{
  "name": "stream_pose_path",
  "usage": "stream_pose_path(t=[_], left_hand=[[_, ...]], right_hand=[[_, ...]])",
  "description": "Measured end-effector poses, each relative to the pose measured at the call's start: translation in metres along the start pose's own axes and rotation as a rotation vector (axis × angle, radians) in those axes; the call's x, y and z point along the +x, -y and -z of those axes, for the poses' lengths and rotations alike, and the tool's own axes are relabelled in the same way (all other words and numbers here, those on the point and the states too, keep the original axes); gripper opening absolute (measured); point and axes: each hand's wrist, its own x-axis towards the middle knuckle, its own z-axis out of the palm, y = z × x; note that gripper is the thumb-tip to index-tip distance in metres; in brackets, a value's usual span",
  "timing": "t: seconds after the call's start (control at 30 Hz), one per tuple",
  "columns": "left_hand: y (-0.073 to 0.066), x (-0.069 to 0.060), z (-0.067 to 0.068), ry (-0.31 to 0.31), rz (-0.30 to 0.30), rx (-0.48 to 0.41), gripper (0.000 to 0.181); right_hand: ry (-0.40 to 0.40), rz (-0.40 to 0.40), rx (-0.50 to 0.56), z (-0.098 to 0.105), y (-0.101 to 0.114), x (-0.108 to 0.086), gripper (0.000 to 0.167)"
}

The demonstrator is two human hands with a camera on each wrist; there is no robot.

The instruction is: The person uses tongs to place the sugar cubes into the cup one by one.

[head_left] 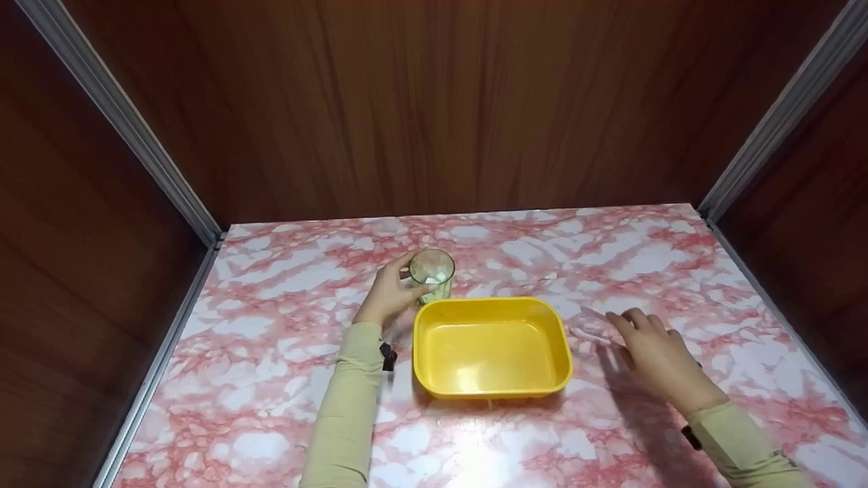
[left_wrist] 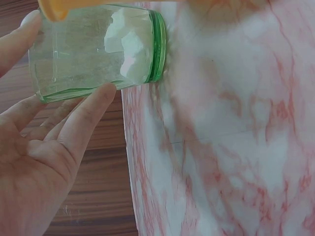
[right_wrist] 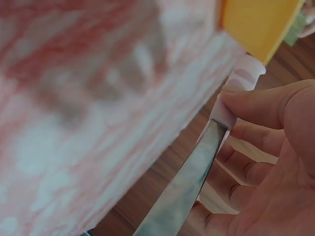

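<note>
My left hand point(head_left: 388, 296) grips a clear green glass point(head_left: 432, 266) from its left side, thumb in front and fingers around the back. White pieces point(left_wrist: 133, 51) of something lie in the bottom of the glass. The left wrist view shows the base of the glass close to the tabletop; whether it touches cannot be told. Over at the right, my right hand point(head_left: 656, 352) is raised above the table and pinches a knife point(right_wrist: 184, 189) by its pale handle point(right_wrist: 224, 108). The metal blade points back past the fingers in the right wrist view.
A yellow rectangular basin point(head_left: 489, 349) stands between the hands, just in front of the glass. Everything rests on a red-and-white marbled table point(head_left: 271, 379). Brown wood panels point(head_left: 434, 108) enclose the back and both sides, with metal strips point(head_left: 129, 122) at the corners.
</note>
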Motion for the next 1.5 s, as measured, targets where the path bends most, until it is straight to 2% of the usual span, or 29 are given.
stream_pose_path(t=[0.2, 0.57, 0.83, 1.13, 1.3, 1.5], left_hand=[[-0.001, 0.0, -0.002, 0.007, 0.015, -0.021, 0.075], [-0.001, -0.001, -0.002, 0.004, 0.03, -0.017, 0.075], [0.0, -0.001, -0.001, 0.006, -0.018, -0.023, 0.074], [0.0, -0.001, 0.0, 0.014, -0.028, -0.052, 0.073], [-0.001, -0.001, 0.0, 0.015, -0.019, -0.037, 0.074], [-0.003, -0.001, 0.002, 0.026, 0.026, -0.024, 0.075]], right_hand=[[0.066, -0.011, -0.017, -0.014, 0.001, -0.005, 0.054], [0.11, -0.046, 0.012, -0.028, 0.006, -0.003, 0.056], [0.12, -0.024, 0.043, -0.035, 0.006, -0.003, 0.069], [0.13, -0.031, 0.046, -0.039, 0.005, -0.003, 0.061], [0.113, -0.024, 0.052, -0.04, 0.005, -0.003, 0.063], [0.155, -0.05, 0.032, -0.041, 0.005, -0.002, 0.073]])
